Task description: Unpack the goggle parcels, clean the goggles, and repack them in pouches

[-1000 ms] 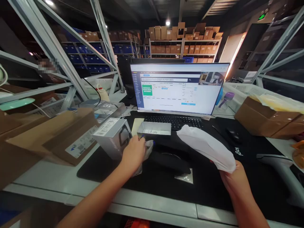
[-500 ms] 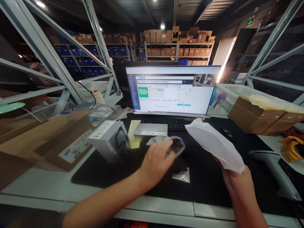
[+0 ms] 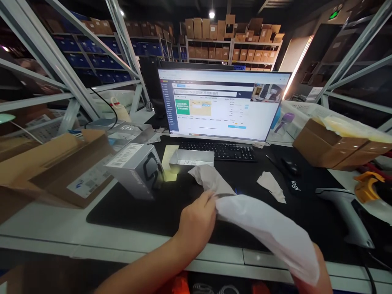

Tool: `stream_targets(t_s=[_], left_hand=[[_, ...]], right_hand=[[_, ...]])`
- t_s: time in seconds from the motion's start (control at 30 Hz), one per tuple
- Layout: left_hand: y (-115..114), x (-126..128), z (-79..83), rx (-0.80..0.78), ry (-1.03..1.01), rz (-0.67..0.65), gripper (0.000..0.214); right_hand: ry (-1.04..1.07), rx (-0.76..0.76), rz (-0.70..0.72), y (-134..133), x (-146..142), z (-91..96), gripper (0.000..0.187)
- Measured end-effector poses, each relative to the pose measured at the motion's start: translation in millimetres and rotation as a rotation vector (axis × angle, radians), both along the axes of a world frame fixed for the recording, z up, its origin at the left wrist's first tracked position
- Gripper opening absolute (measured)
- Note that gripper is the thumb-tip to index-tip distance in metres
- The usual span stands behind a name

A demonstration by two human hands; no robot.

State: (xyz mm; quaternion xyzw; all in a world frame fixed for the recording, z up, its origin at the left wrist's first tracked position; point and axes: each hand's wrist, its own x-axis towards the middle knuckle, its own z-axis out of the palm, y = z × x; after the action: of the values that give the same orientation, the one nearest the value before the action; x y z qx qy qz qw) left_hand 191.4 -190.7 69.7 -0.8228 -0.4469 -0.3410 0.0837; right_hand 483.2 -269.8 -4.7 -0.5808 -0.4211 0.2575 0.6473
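Note:
A long, soft white bag [image 3: 263, 222] stretches across the front of the black mat. My right hand [image 3: 323, 271] is closed round its near right end, the fingers mostly hidden behind it. My left hand [image 3: 197, 222] pinches at the bag's left end, its fingertips partly covered. Beyond those fingers a second white piece of wrapping [image 3: 210, 179] sticks out, and a thin dark edge shows where it meets the bag. Whatever lies inside is hidden. Right of the bag, a crumpled white scrap [image 3: 272, 187] lies on the mat.
A grey printed box [image 3: 137, 171] and an open grey tray [image 3: 194, 157] stand left of the keyboard [image 3: 234, 152]. Behind is a monitor [image 3: 220, 106]. A barcode scanner [image 3: 346, 212] and mouse [image 3: 289, 166] lie right. Cardboard boxes [image 3: 88, 179] flank the left side.
My hands have come together: the left has met the white bag, and the right has drawn nearer with the bag's end. The small clear packet is now out of sight; a white scrap shows.

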Motion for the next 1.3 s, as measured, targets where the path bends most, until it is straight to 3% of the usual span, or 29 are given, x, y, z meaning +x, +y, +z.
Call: stream_targets(t_s=[0.07, 0.13, 0.23, 0.33, 0.4, 0.5, 0.57, 0.67, 0.8, 0.9, 0.97, 1.1, 1.2, 1.3], left_hand=[[2, 3, -1.7, -0.088, -0.054, -0.011, 0.041], [4, 5, -3.1, -0.13, -0.082, -0.017, 0.05], [4, 4, -3.8, -0.109, -0.107, -0.018, 0.058], [-1, 4, -4.1, 0.011, -0.103, -0.065, 0.059], [-7, 7, -6.5, 0.125, -0.076, -0.103, 0.053], [-16, 15, -16.0, 0.25, -0.029, -0.132, 0.045], [-20, 20, -24.4, 0.257, 0.012, -0.146, 0.047], [-24, 25, -32.8, 0.2, 0.041, -0.198, 0.053], [-25, 22, -30.7, 0.17, 0.015, -0.299, 0.054], [-26, 19, -26.7, 0.188, 0.036, -0.394, 0.051], [-26, 18, -25.7, 0.209, 0.032, -0.473, 0.049], [-28, 7, -29.3, 0.16, 0.017, -0.592, 0.048], [-33, -7, -36.9, 0.133, -0.06, -0.579, 0.046], [-40, -17, -43.3, 0.038, -0.302, -0.452, 0.032]], right_hand=[[-0.11, -0.038, 0.055, -6, -10, 3.8, 0.018], [-0.255, -0.028, 0.095, -11, -22, 13.0, 0.022], [-0.488, 0.128, 0.102, -15, -37, 25.9, 0.024], [-0.635, 0.269, 0.083, -14, -46, 29.0, 0.019], [-0.65, 0.273, 0.092, -13, -55, 25.3, 0.019], [-0.506, 0.134, 0.152, -9, -75, 15.1, 0.018], [-0.372, 0.069, 0.167, -5, -89, 7.9, 0.018], [-0.334, 0.115, 0.147, 3, -98, 3.4, 0.02], [-0.599, 0.288, 0.038, 17, -91, 20.4, 0.028], [-0.865, 0.461, -0.034, 28, -94, 42.3, 0.016], [-0.937, 0.493, -0.004, 34, -102, 53.5, 0.019], [-0.875, 0.512, 0.183, 40, -114, 63.3, 0.023], [-0.848, 0.48, 0.213, 43, -112, 66.1, 0.018], [-0.908, 0.434, 0.187, 48, -108, 67.4, 0.022]])
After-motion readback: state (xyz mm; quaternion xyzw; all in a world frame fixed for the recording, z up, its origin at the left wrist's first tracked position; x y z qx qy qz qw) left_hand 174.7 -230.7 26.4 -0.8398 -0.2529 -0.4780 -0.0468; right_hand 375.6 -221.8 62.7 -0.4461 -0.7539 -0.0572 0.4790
